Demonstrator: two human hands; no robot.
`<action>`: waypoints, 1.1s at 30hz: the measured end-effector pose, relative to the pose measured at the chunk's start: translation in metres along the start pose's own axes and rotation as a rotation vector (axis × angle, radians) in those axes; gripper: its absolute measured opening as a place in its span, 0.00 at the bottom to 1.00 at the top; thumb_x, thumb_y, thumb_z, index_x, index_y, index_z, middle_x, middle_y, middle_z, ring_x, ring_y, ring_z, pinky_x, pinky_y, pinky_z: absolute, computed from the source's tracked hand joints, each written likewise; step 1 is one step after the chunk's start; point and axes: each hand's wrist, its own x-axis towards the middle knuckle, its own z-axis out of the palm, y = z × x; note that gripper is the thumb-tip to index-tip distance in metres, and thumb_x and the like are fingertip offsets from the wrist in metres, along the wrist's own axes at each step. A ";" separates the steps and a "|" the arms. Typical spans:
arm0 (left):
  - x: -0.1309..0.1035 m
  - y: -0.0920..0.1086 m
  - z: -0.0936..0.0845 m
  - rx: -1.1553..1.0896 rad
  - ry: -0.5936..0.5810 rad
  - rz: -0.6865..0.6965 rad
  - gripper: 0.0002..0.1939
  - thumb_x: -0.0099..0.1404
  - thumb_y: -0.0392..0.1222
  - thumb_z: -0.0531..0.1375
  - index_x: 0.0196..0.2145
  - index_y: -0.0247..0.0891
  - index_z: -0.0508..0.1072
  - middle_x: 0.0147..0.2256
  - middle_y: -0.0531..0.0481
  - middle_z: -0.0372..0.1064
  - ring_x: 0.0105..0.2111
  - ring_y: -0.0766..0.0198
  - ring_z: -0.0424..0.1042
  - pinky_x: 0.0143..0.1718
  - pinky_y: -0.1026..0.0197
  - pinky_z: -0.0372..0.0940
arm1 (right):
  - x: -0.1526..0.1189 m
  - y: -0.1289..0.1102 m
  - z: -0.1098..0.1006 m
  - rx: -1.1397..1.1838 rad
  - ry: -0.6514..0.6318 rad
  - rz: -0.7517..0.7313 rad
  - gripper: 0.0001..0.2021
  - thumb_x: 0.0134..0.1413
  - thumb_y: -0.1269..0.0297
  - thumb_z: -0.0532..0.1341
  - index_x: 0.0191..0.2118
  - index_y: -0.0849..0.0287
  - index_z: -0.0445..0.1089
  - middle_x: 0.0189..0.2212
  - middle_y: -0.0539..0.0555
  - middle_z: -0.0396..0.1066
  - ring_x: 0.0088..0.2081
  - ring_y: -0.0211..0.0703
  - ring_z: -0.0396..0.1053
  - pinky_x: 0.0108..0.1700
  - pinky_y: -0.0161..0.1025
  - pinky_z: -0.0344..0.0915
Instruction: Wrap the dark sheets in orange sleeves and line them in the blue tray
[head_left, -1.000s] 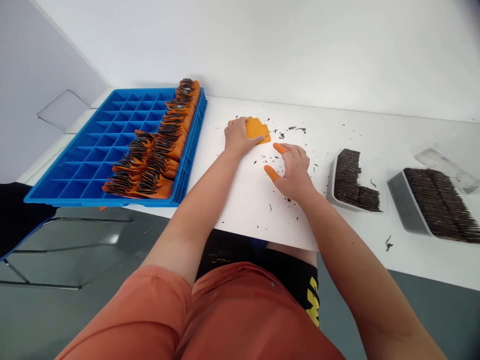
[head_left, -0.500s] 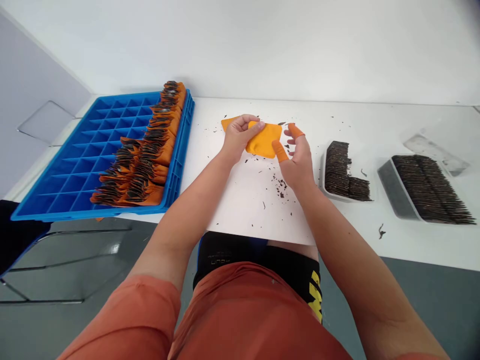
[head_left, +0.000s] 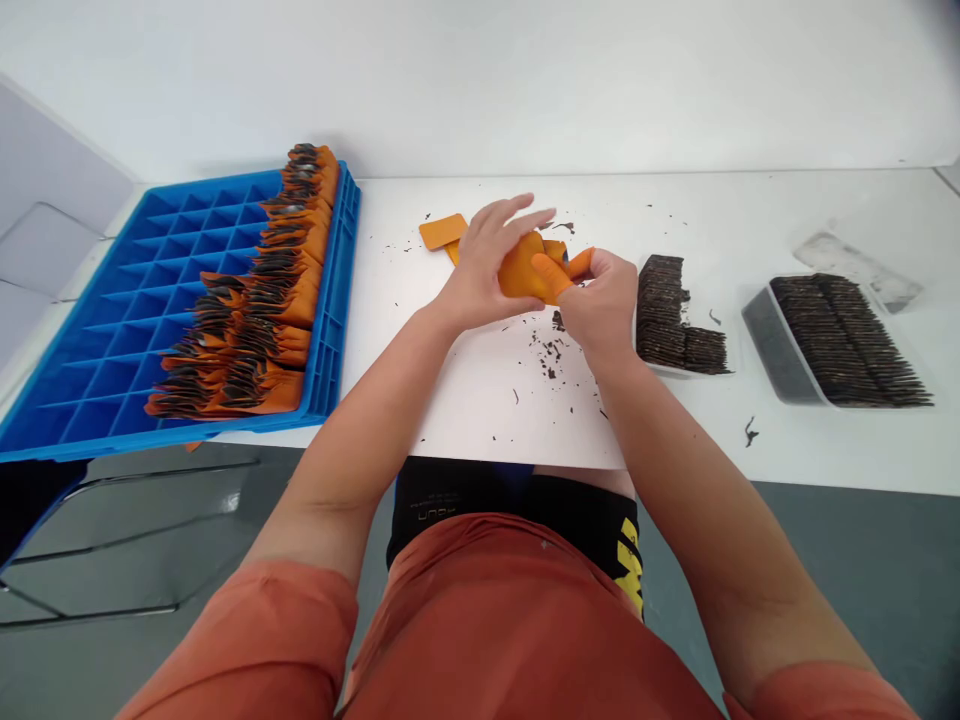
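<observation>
A small orange pouch (head_left: pixel 519 268) is between my two hands above the white table, its right side bent or folded. My left hand (head_left: pixel 480 262) curves around the pouch's left side, the thumb along its lower edge and the upper fingers stretched over it. My right hand (head_left: pixel 600 300) pinches the pouch's right edge with thumb and index finger, both in orange finger covers. Flat orange pieces (head_left: pixel 442 232) lie beyond my left hand, partly hidden by it. Whether anything is inside the pouch cannot be seen.
A blue divided crate (head_left: pixel 330 300) on the left holds rows of orange pouches with dark contents (head_left: pixel 262 330). On the right stand two clear tubs of thin dark slabs (head_left: pixel 660 320), (head_left: pixel 840 340). A clear lid (head_left: pixel 862 265) lies behind. Dark crumbs (head_left: pixel 551 355) dot the table (head_left: pixel 480 400).
My right hand has closed on the pouch's right edge, and the pouch has bent. My left hand has shifted from a pinch to a wider hold around it. The view has moved slightly.
</observation>
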 end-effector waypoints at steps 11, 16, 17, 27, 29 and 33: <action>0.004 -0.046 -0.011 -0.048 0.155 -0.156 0.24 0.66 0.67 0.71 0.38 0.45 0.74 0.38 0.50 0.77 0.42 0.53 0.78 0.51 0.43 0.76 | 0.001 0.016 0.001 -0.041 0.032 -0.218 0.10 0.71 0.54 0.63 0.45 0.54 0.77 0.40 0.54 0.78 0.44 0.45 0.74 0.49 0.50 0.73; 0.004 -0.090 -0.021 -0.003 0.411 -0.225 0.25 0.71 0.71 0.63 0.50 0.48 0.73 0.51 0.45 0.78 0.56 0.45 0.78 0.61 0.35 0.74 | 0.001 0.012 0.003 0.003 0.116 -0.171 0.16 0.69 0.48 0.67 0.36 0.54 0.70 0.36 0.52 0.74 0.39 0.42 0.70 0.44 0.48 0.71; 0.003 -0.093 -0.025 0.038 0.436 -0.217 0.27 0.71 0.70 0.63 0.56 0.51 0.72 0.57 0.44 0.76 0.62 0.43 0.75 0.65 0.33 0.71 | 0.001 0.010 0.003 0.020 0.111 -0.164 0.16 0.68 0.48 0.68 0.35 0.54 0.69 0.35 0.51 0.73 0.37 0.41 0.70 0.43 0.47 0.70; -0.003 0.006 -0.001 0.204 -0.241 0.156 0.49 0.63 0.68 0.73 0.74 0.56 0.60 0.73 0.42 0.64 0.78 0.32 0.55 0.78 0.28 0.52 | -0.003 -0.006 0.000 0.075 0.053 0.026 0.31 0.56 0.41 0.77 0.24 0.53 0.58 0.22 0.44 0.58 0.25 0.34 0.54 0.30 0.41 0.57; -0.005 0.012 0.008 0.152 -0.234 0.151 0.40 0.65 0.62 0.73 0.68 0.53 0.64 0.64 0.42 0.71 0.66 0.39 0.72 0.68 0.33 0.67 | -0.004 -0.007 0.002 0.108 -0.039 0.065 0.33 0.52 0.37 0.78 0.23 0.53 0.58 0.21 0.44 0.57 0.24 0.33 0.53 0.29 0.40 0.55; -0.010 0.004 0.019 0.094 -0.142 0.124 0.30 0.65 0.52 0.75 0.57 0.49 0.65 0.48 0.47 0.71 0.43 0.53 0.76 0.45 0.43 0.75 | -0.002 -0.004 0.005 0.209 -0.214 0.094 0.36 0.46 0.30 0.77 0.23 0.53 0.60 0.21 0.45 0.61 0.24 0.33 0.55 0.27 0.39 0.53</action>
